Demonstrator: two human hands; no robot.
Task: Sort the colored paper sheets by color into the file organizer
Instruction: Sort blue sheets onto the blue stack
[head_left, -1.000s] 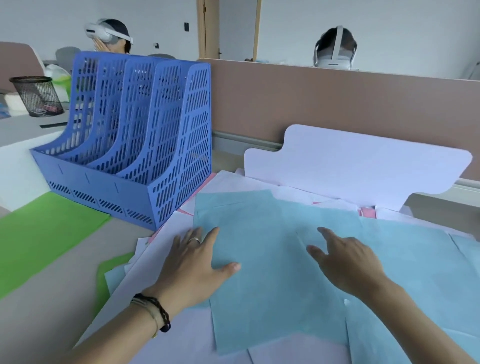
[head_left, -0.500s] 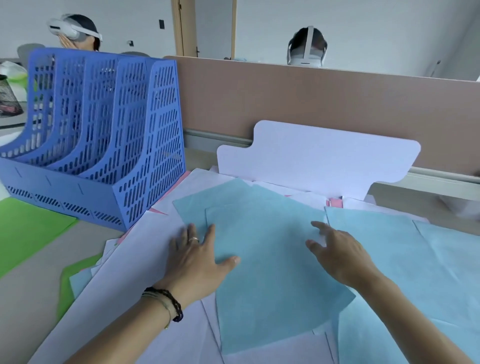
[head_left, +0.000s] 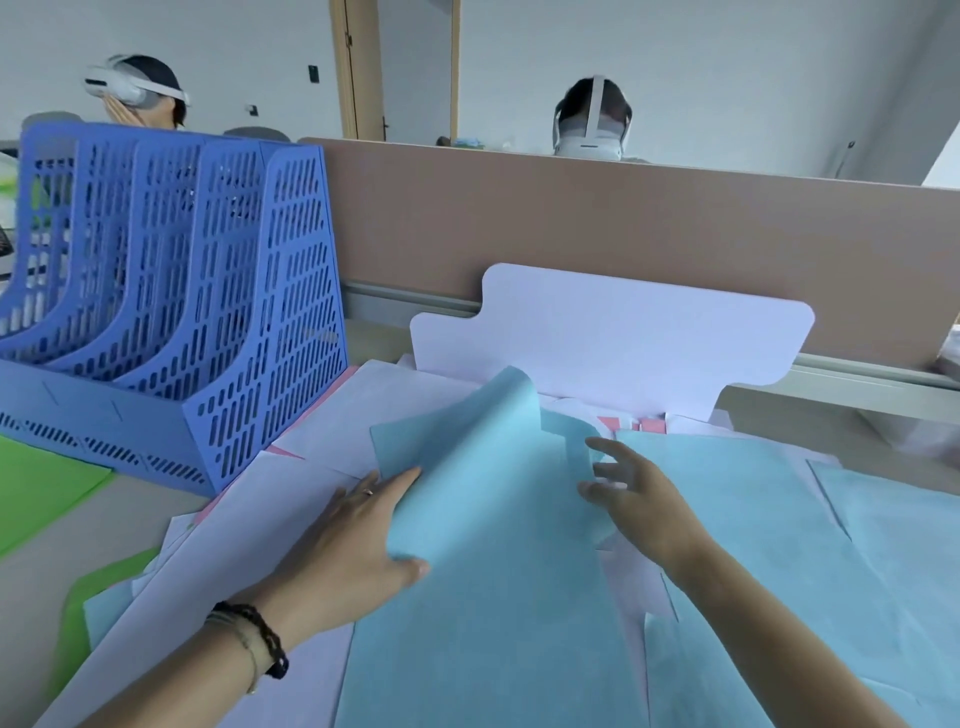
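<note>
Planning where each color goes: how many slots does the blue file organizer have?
3 slots in the blue file organizer, side by side between four perforated dividers: left, middle, right. Its left end is cut off, so more may be hidden.

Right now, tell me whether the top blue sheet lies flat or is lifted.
Lifted: the top blue sheet curls up at its far edge, held by the left hand.

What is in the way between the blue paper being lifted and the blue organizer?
Nothing visible. The left hand grips the blue sheet, and only flat white sheets lie between it and the organizer, whose slots look open on top.
</note>
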